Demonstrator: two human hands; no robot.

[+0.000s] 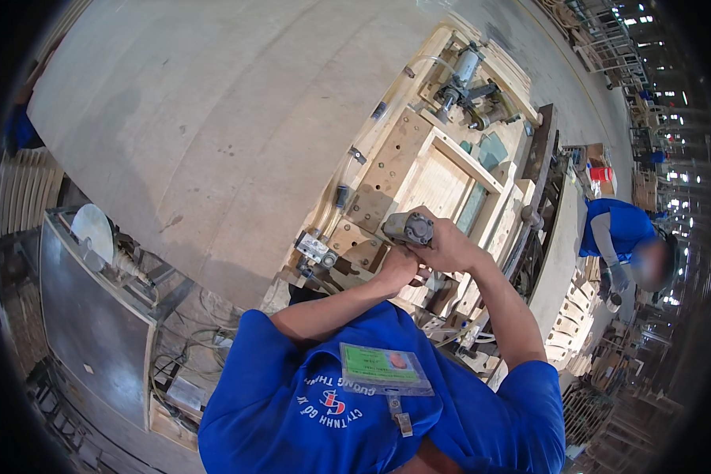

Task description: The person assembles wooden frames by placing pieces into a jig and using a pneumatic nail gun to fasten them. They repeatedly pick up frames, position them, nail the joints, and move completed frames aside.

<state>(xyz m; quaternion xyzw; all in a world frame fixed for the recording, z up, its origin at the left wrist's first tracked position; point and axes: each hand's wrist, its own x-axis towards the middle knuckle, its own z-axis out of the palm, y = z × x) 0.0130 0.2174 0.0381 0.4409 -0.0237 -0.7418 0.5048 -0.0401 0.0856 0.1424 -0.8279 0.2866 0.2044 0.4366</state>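
My right hand [453, 246] is wrapped round a grey gun-shaped power tool [409, 228], seen mostly from its round back end. Close below it, my left hand [397, 269] has its fingers curled in beside the tool; whatever they hold is hidden. Both hands are over the near end of a wooden jig [381, 172] with bolted blocks. A pale wooden frame [468, 164] with a flat panel inside lies in the jig, just beyond the tool. The tool's tip is out of sight.
Metal air cylinders [466, 67] sit at the jig's far end, and a valve with hoses [316, 249] at its near left. A large pale board [213, 126] spreads to the left. At the right, a co-worker in blue [620, 229] bends over wooden parts.
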